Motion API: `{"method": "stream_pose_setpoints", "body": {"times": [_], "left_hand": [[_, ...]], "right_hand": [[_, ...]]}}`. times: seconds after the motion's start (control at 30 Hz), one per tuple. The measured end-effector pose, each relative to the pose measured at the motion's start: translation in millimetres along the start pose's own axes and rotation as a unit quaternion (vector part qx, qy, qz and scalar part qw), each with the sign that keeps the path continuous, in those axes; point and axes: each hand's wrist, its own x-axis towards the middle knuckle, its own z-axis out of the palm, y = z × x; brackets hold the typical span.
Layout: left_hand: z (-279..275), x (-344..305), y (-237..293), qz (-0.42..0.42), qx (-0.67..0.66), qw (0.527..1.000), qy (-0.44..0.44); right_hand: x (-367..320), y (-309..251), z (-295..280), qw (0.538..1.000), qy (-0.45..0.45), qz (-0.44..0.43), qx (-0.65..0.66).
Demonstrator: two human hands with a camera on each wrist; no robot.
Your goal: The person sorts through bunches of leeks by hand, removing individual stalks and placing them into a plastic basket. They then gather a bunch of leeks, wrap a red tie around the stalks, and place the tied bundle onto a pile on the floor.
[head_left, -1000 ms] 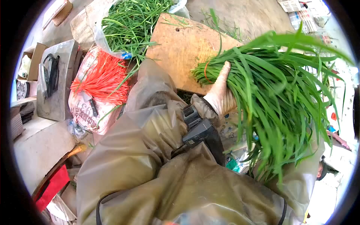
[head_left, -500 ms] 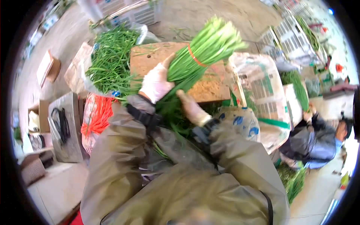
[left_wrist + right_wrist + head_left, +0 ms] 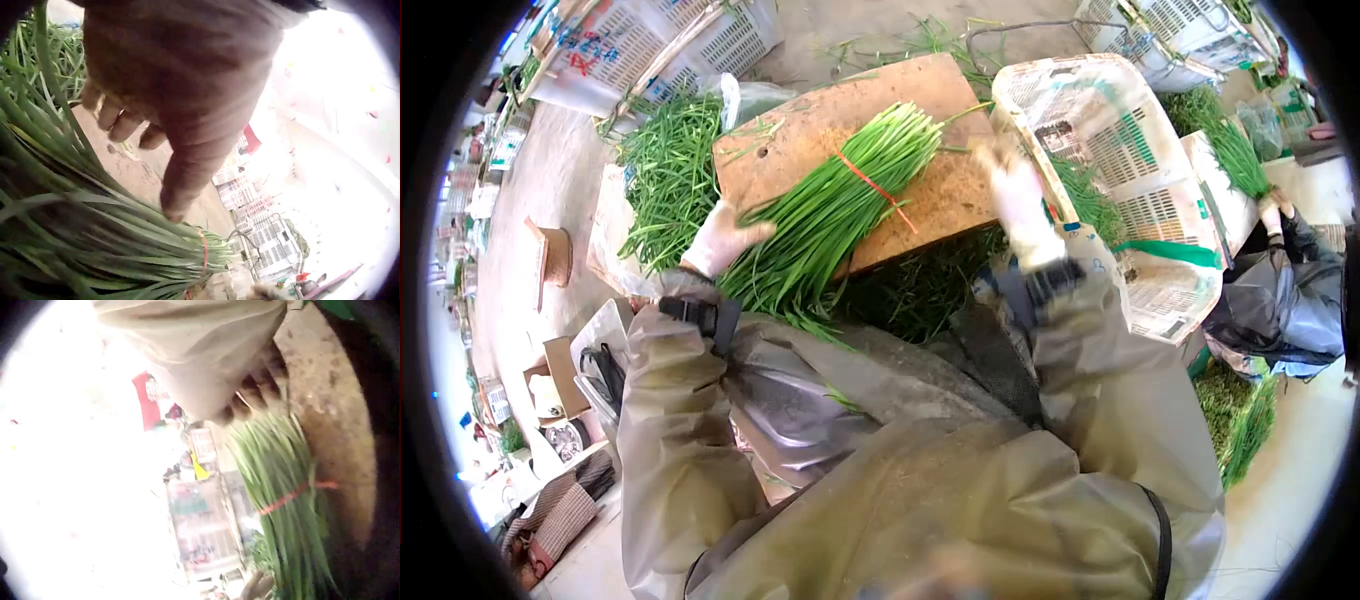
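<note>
Chive bundle (image 3: 830, 210) laid on the wooden board (image 3: 800, 130), leafy end touched by relaxed fingers (image 3: 181, 181) of the left hand (image 3: 720, 238), right hand (image 3: 1015, 195) loosely curled, empty, beside the cut end; ungripped, it could be tipped off by overhanging leaves.

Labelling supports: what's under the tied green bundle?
A wooden board lies under the banded stem half of the bundle; the leafy end overhangs the near edge above loose greens. The board surface directly beneath is covered, so anything there cannot be seen.
</note>
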Motion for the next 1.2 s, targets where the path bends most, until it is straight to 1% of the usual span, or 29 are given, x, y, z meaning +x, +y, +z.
{"method": "stream_pose_setpoints", "body": {"times": [0.03,0.07,0.1,0.13,0.17,0.2,0.23,0.3,0.33,0.37,0.43,0.5,0.57,0.6,0.63,0.67,0.7,0.73,0.77,0.83,0.87,0.9,0.93,0.97,1.0,1.03,1.13,1.17,1.2], "left_hand": [[0,22,-24,0.008,0.038,0.999,0.011],[14,38,-40,0.073,0.153,0.984,0.053],[34,49,-43,0.137,0.266,0.950,0.091],[54,52,-24,0.064,0.327,0.940,0.070],[74,53,0,-0.009,0.383,0.923,0.049],[89,51,14,-0.081,0.415,0.906,0.023],[101,46,-7,-0.034,0.443,0.893,0.063],[116,30,-18,-0.085,0.478,0.871,0.077],[122,25,-19,-0.118,0.501,0.853,0.081],[122,24,-20,-0.123,0.501,0.853,0.078],[118,23,-20,-0.138,0.495,0.855,0.069],[114,25,-20,-0.128,0.484,0.863,0.068],[115,21,-24,-0.140,0.468,0.869,0.077],[114,22,-28,-0.131,0.469,0.870,0.081],[114,22,-30,-0.133,0.468,0.870,0.080],[112,21,-32,-0.126,0.460,0.876,0.075],[111,21,-32,-0.115,0.454,0.881,0.071],[107,22,-31,-0.108,0.442,0.888,0.061],[98,24,-37,-0.103,0.446,0.887,0.060],[85,24,-29,-0.027,0.315,0.945,0.078],[78,25,-27,-0.006,0.276,0.956,0.099],[77,26,-15,0.066,0.355,0.917,0.166],[77,30,1,0.086,0.375,0.906,0.176],[79,35,17,0.106,0.394,0.894,0.187],[86,40,31,0.065,0.393,0.902,0.163],[97,51,31,0.041,0.417,0.895,0.152],[134,79,27,0.038,0.436,0.889,0.134],[144,90,12,0.035,0.449,0.882,0.136],[149,93,9,0.027,0.445,0.881,0.156]], "right_hand": [[19,-22,1,0.994,0.080,-0.068,0.032],[32,-51,8,0.997,0.046,-0.045,-0.040],[44,-71,23,0.994,0.013,-0.020,-0.111],[64,-68,44,0.975,-0.009,-0.118,-0.189],[81,-59,65,0.940,-0.030,-0.214,-0.265],[88,-49,84,0.927,-0.047,-0.223,-0.297],[92,-31,96,0.910,-0.075,-0.189,-0.361],[96,21,110,0.921,-0.068,-0.176,-0.340],[104,25,111,0.923,-0.108,-0.152,-0.337],[110,28,112,0.922,-0.150,-0.128,-0.333],[112,15,106,0.916,-0.170,-0.142,-0.335],[103,-3,92,0.949,-0.096,-0.108,-0.281],[74,-28,56,0.977,0.027,-0.101,-0.185],[52,-38,48,0.991,0.106,-0.042,-0.073],[36,-28,45,0.991,0.069,0.017,-0.114],[13,-31,44,0.982,-0.060,0.121,-0.135],[-3,-24,54,0.949,-0.154,0.135,-0.240],[-14,-11,64,0.920,-0.260,0.136,-0.260],[-26,0,75,0.916,-0.300,0.114,-0.239],[-20,2,86,0.890,-0.378,0.210,-0.143],[-21,5,87,0.924,-0.290,0.138,-0.209],[-21,-4,83,0.940,-0.197,0.061,-0.272],[-27,-13,75,0.953,-0.143,0.022,-0.266],[-30,-21,70,0.957,-0.131,0.029,-0.259],[-34,-18,72,0.964,-0.099,-0.016,-0.246],[-36,-14,75,0.968,-0.065,-0.062,-0.233],[-31,0,94,0.989,-0.001,-0.117,-0.089],[-24,19,111,0.983,0.071,-0.166,-0.010],[-19,12,109,0.977,0.009,-0.022,0.212]]}}
